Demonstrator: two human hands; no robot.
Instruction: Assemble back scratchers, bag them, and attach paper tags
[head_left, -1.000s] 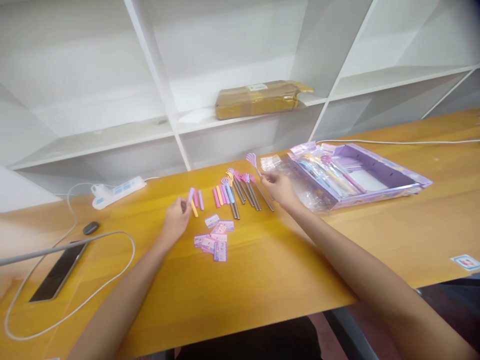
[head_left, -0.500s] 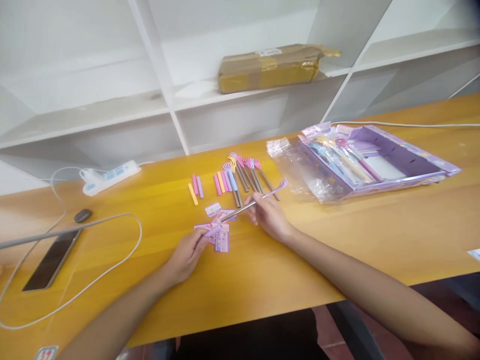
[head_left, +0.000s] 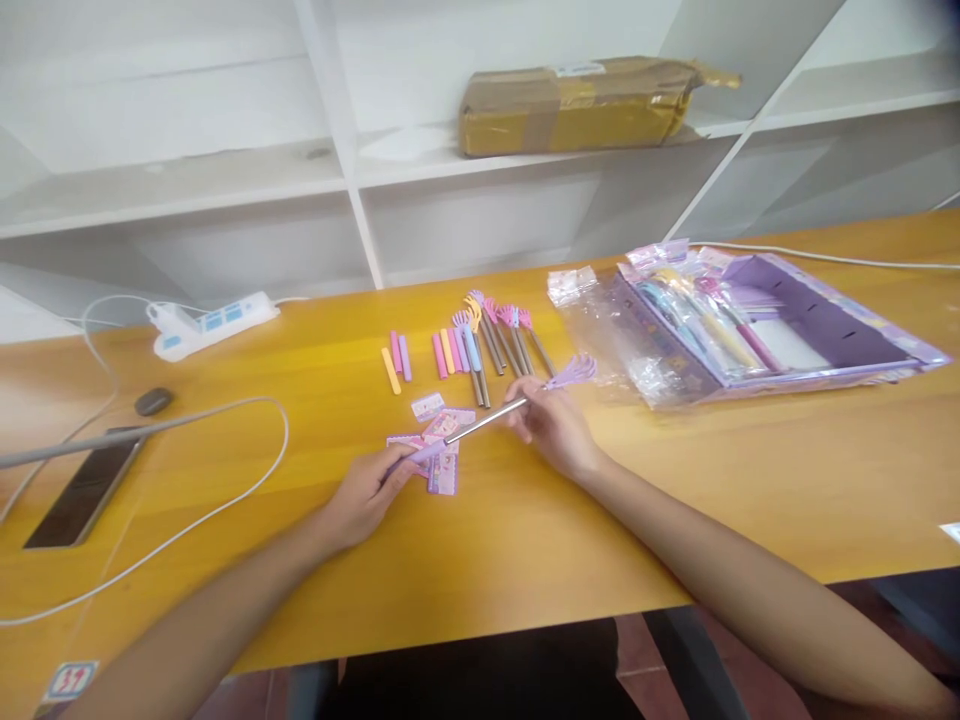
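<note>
We see white shelves [head_left: 240,190] behind a wooden table [head_left: 600,560]. The left hand [head_left: 371,495] is closed, with thumb and fingers pinching a purple grip [head_left: 430,452]. The right hand [head_left: 555,430] is also closed, around a metal rod [head_left: 486,418] close to its purple claw [head_left: 574,371]; we suppose it holds there so that the far end stays free to meet the grip. The two are in one line, above the cards [head_left: 444,478], and they touch, but we cannot tell how deep the rod goes. Beyond the hands, loose grips [head_left: 406,357] and clawed rods [head_left: 541,352] lie in groups, probably so that each kind is easy to take. The tray [head_left: 847,315], with wrapped pieces [head_left: 724,335], stands at the right, perhaps to leave space for the arms.
</note>
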